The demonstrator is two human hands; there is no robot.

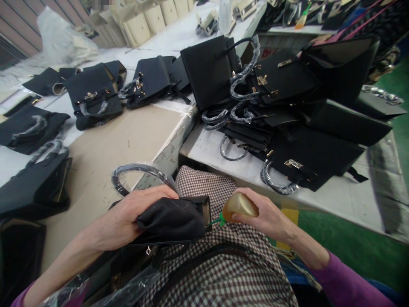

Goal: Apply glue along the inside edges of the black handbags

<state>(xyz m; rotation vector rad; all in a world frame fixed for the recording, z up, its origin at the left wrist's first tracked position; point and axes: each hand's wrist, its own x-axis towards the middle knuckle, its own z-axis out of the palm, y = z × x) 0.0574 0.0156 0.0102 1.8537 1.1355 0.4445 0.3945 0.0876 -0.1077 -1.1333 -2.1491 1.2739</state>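
Across my lap lies a black handbag [172,224], its looped handle [140,170] wrapped in clear plastic. My left hand [128,217] is closed on the bag, fingers over its upper side and partly hidden. In my right hand [265,213] is a squeeze bottle [241,206] of amber liquid, tilted on its side. Its green nozzle [221,219] points left, and the thin tip reaches the bag's open end. Whether liquid is coming out I cannot tell.
Several black handbags [306,149] are piled on the right-hand table. More bags [96,91] lie on the left table [128,132], some close by my left arm. Cream-coloured bag pieces [156,19] stand in a row at the back. A checked apron [223,264] covers my lap.
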